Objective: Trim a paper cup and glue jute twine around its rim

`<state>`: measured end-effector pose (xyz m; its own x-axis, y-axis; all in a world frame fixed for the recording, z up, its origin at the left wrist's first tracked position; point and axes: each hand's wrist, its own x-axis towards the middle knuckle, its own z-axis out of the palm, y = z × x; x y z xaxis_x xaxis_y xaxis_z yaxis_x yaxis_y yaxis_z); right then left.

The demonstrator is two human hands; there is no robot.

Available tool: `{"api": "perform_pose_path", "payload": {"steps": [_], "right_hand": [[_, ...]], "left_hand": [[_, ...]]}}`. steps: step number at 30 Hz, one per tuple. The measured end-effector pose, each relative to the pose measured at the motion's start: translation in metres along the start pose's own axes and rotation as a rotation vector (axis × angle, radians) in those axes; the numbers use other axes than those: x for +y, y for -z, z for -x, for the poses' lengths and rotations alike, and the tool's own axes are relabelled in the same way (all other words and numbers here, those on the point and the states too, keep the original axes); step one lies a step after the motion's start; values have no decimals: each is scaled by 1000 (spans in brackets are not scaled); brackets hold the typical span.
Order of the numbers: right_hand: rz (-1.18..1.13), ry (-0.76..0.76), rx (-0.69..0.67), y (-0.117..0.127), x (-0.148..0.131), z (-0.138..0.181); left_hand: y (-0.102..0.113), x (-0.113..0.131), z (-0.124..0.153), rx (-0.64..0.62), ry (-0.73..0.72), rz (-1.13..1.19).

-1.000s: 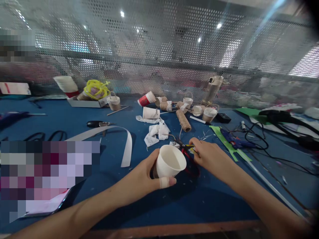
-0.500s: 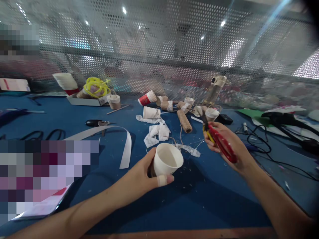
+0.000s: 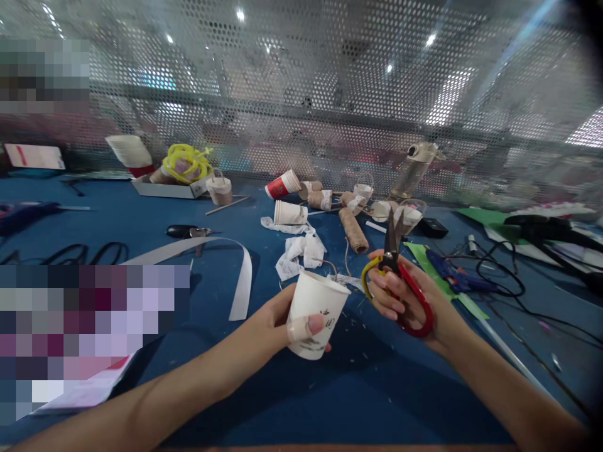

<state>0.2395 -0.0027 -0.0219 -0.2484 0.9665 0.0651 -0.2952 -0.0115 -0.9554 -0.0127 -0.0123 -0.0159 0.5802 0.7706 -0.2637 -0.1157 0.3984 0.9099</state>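
Observation:
My left hand (image 3: 282,320) is wrapped round a white paper cup (image 3: 315,301) with dark printed marks, its rim tipped slightly to the right. A pale bandage (image 3: 298,328) covers part of that thumb. In my right hand (image 3: 400,289) is a pair of scissors (image 3: 390,260) with one red and one yellow handle. Their dark blades stand slightly apart and point up and away from me, to the right of the cup. Crumpled white lace-like strips (image 3: 301,251) lie on the table just beyond the cup.
A twine roll (image 3: 353,231), a stack of white cups (image 3: 291,213) and several twine-wrapped cups lie beyond my hands. A white strip (image 3: 242,282) curls at left, near a black-handled tool (image 3: 183,231). At right is a blue glue gun (image 3: 456,273) with cables. Perforated metal (image 3: 301,81) rises behind.
The cup has turned more upright in my left hand, so its printed side shows. My right hand has rotated the scissors; their blades now point upward and look parted.

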Motion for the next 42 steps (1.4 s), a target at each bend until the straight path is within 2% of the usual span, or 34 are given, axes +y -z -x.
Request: {"api": "perform_pose_path", "payload": {"steps": [5,10,15,18,22,25,29,33,35,40,42], "right_hand": [[-16,-54,-37,5,6,1],[2,-82,-120,-3,10,7],[201,-209,-101,-14,12,14],[213,-222,-78,-18,15,14],[214,-142,10,-20,17,15],[187,-157,-20,-20,18,19],[111,-229,-68,-23,16,24],[135,-231,-31,-25,11,23],[147,-216,-15,-25,11,22],[89,-140,-22,-25,14,24],[95,-111,-29,-24,15,23]], "left_hand": [[-1,2,2,-3,4,-36],[-3,0,6,59,-121,-288],[-2,-1,11,-39,-242,-529],[-2,0,14,-142,-187,-551],[-3,-2,15,-261,-9,-351],[-4,-4,15,-321,73,-309],[-3,-1,15,-323,4,-490],[-2,3,17,-226,-48,-634],[-1,5,19,-200,-21,-653],[0,8,22,-250,-35,-615],[-2,7,22,-186,-49,-645]]}}
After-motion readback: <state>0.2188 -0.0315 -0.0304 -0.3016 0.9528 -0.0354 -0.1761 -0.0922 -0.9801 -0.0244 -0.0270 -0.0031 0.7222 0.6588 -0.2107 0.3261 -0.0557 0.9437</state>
